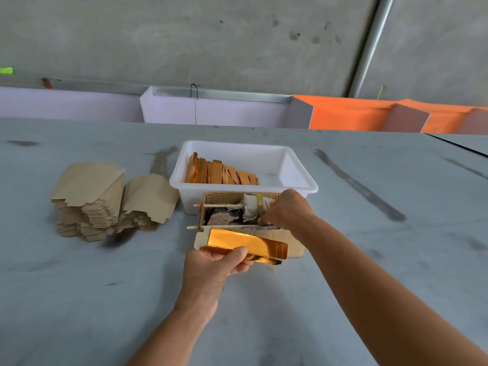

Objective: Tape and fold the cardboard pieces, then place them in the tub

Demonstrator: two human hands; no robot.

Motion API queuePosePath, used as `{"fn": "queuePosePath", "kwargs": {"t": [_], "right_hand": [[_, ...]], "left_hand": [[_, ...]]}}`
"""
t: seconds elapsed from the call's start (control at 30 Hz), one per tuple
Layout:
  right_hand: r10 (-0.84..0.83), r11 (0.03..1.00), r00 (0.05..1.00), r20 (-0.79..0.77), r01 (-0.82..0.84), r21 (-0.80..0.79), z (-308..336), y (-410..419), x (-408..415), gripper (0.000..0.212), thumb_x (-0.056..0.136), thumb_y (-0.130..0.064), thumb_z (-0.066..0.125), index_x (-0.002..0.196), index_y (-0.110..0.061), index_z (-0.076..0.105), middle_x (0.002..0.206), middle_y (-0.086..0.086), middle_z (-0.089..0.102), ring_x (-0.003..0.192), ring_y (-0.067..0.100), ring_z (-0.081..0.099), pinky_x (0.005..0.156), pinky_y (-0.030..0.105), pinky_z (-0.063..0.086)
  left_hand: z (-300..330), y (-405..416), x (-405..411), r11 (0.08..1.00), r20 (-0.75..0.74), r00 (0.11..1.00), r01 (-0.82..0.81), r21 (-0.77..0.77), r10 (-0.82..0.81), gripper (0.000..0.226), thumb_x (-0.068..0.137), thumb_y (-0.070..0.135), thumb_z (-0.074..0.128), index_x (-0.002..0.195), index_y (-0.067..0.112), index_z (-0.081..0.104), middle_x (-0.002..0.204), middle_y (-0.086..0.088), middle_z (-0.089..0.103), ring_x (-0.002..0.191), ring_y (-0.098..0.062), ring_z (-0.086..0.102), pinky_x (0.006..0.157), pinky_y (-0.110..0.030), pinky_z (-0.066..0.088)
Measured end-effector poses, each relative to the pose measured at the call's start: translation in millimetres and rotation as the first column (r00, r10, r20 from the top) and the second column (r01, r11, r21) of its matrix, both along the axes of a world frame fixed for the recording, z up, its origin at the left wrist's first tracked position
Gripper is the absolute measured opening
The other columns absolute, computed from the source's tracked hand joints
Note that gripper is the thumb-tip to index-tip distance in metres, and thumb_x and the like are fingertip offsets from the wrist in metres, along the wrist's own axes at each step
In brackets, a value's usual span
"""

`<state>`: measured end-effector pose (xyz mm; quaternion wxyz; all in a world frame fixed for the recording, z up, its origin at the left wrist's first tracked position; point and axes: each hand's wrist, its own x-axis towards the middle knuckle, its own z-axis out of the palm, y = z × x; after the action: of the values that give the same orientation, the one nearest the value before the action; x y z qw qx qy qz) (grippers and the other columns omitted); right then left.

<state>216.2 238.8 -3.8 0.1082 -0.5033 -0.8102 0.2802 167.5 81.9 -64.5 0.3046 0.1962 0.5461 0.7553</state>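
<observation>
A gold-faced cardboard piece, partly folded, is held at its left end by the left hand, thumb on top and fingers curled beneath, just above the counter. Just beyond it, the right hand is reached into a makeshift cardboard tape dispenser, where its fingertips appear to be pinching the free end of tape below the tape roll mounted on a wooden stick; the tape itself is too thin to be made out. This piece is therefore judged to be at the taping step, with final folding and placing not yet done. Behind the dispenser, touching it, the white tub is seen with a row of finished folded pieces leaning along its left half, the right half unfilled. To the left, a tall stack of flat blanks is left to be worked, so much of the task is judged outstanding.
</observation>
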Motion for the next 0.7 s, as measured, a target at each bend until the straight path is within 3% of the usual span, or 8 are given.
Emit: {"fn": "queuePosePath", "kwargs": {"t": [0.13,0.27,0.37,0.47,0.63,0.7], "right_hand": [[-0.017,0.998,0.999,-0.04,0.014,-0.068,2,-1,-2,0.039,0.072,-0.021,0.08,0.096,-0.013,0.05,0.092,0.005,0.056,0.095,0.021,0.059,0.088,0.036,0.052],[-0.072,0.976,0.99,-0.117,0.046,-0.211,13,-3,-3,0.031,0.073,-0.015,0.079,0.082,-0.012,0.049,0.084,0.006,0.054,0.074,0.014,0.051,0.063,0.023,0.046],[-0.08,0.963,0.988,-0.129,0.043,-0.264,19,-4,-3,0.028,0.075,-0.011,0.076,0.095,-0.005,0.058,0.086,0.008,0.061,0.079,0.017,0.058,0.067,0.024,0.048],[-0.063,0.968,0.994,-0.092,0.038,-0.247,19,-4,-2,0.026,0.073,-0.006,0.076,0.095,-0.003,0.062,0.078,0.008,0.062,0.074,0.017,0.06,0.075,0.026,0.053],[-0.05,0.988,0.996,-0.078,0.037,-0.15,23,-7,-2,0.021,0.069,-0.003,0.078,0.083,-0.004,0.062,0.071,0.008,0.059,0.058,0.016,0.057,0.054,0.022,0.048],[-0.016,0.995,0.997,-0.074,0.009,-0.095,25,-10,-1,0.026,0.067,-0.002,0.079,0.073,-0.007,0.054,0.069,0.008,0.059,0.059,0.017,0.06,0.056,0.025,0.052]], "left_hand": [[0,1,1,1.0,-0.008,1.0,-0.007,0.002,0.007,0.015,0.074,-0.006,0.071,0.082,0.006,0.066,0.07,-0.01,0.073,0.06,-0.026,0.07,0.054,-0.025,0.056],[-2,4,2,1.0,-0.016,1.0,-0.012,-0.016,0.011,0.015,0.075,-0.008,0.071,0.075,0.007,0.067,0.067,-0.01,0.072,0.058,-0.026,0.07,0.054,-0.026,0.057],[-4,6,1,0.999,-0.03,1.0,-0.007,-0.035,0.006,0.015,0.075,-0.006,0.071,0.073,0.008,0.067,0.067,-0.01,0.072,0.059,-0.025,0.07,0.055,-0.026,0.057],[-6,6,0,1.0,-0.037,0.999,-0.004,-0.029,0.003,0.017,0.075,-0.006,0.071,0.072,0.009,0.068,0.068,-0.011,0.072,0.06,-0.026,0.07,0.055,-0.026,0.057],[-9,9,-2,1.0,-0.038,0.999,0.002,-0.007,-0.002,0.015,0.074,-0.007,0.071,0.073,0.008,0.069,0.07,-0.012,0.072,0.061,-0.026,0.07,0.055,-0.025,0.056],[-11,11,-3,1.0,-0.032,0.999,0.005,-0.002,-0.005,0.014,0.074,-0.006,0.071,0.076,0.007,0.069,0.07,-0.013,0.072,0.061,-0.027,0.07,0.057,-0.027,0.057]]}}
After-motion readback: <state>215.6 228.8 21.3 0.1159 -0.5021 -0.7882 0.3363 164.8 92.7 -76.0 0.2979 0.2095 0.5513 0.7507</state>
